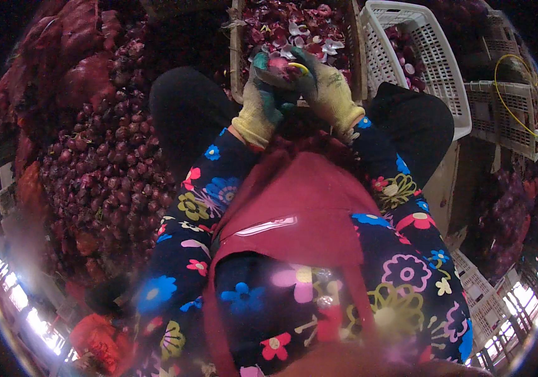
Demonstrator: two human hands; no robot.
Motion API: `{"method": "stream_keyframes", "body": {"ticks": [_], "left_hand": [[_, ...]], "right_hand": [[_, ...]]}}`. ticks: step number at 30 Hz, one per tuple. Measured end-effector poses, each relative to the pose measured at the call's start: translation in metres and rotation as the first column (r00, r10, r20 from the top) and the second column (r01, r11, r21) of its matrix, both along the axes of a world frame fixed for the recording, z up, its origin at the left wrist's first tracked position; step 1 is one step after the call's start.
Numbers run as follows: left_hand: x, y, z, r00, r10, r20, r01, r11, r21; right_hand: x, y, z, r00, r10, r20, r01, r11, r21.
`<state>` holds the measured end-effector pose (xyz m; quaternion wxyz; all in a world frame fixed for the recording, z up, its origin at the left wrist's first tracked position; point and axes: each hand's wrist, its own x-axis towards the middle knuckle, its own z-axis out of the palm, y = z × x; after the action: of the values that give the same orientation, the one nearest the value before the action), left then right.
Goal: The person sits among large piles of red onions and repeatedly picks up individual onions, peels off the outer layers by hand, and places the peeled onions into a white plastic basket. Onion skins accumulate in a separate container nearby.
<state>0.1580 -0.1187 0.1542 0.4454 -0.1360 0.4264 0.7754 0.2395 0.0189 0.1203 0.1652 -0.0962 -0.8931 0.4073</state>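
My left hand (260, 101), in a yellow work glove with green-grey coated fingers, is closed around a red onion (278, 67) in front of my lap. My right hand (328, 89), gloved alike, meets it from the right. A small tool with a curved yellow edge (299, 67) shows between its thumb and fingers, against the onion; its blade cannot be made out. Beyond both hands lie red and white onion skins (297, 29) in a wooden-sided box (237, 52).
A white plastic crate (460, 101) holding some peeled red onions (409, 69) stands at the right of the box. A large heap of red onions (108, 174) lies at my left, below red mesh sacks (80, 75). More crates (504, 115) stand far right.
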Motion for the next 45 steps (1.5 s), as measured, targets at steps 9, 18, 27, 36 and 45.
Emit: {"method": "stream_keyframes", "body": {"ticks": [9, 18, 27, 36, 45], "left_hand": [[-0.013, -0.001, -0.016, 0.978, -0.191, 0.087, 0.19, 0.982, 0.022], [-0.028, 0.004, -0.041, 0.944, -0.32, 0.075, 0.312, 0.945, 0.103], [-0.021, 0.004, -0.032, 0.956, -0.289, 0.044, 0.284, 0.954, 0.099], [-0.027, 0.001, -0.031, 0.963, -0.165, -0.215, 0.149, 0.985, -0.091], [-0.033, 0.009, -0.062, 0.857, -0.17, -0.487, 0.091, 0.979, -0.183]], "right_hand": [[0.001, 0.017, -0.007, 1.0, -0.016, 0.012, 0.016, 1.0, 0.008], [-0.005, 0.028, -0.012, 0.973, -0.094, 0.209, 0.105, 0.994, -0.042], [-0.019, 0.074, -0.097, 0.936, -0.271, 0.225, 0.269, 0.962, 0.043], [-0.01, 0.01, -0.016, 0.971, 0.14, 0.195, 0.167, 0.188, -0.968], [-0.012, -0.005, -0.031, 0.98, -0.196, -0.017, 0.175, 0.908, -0.382]]}}
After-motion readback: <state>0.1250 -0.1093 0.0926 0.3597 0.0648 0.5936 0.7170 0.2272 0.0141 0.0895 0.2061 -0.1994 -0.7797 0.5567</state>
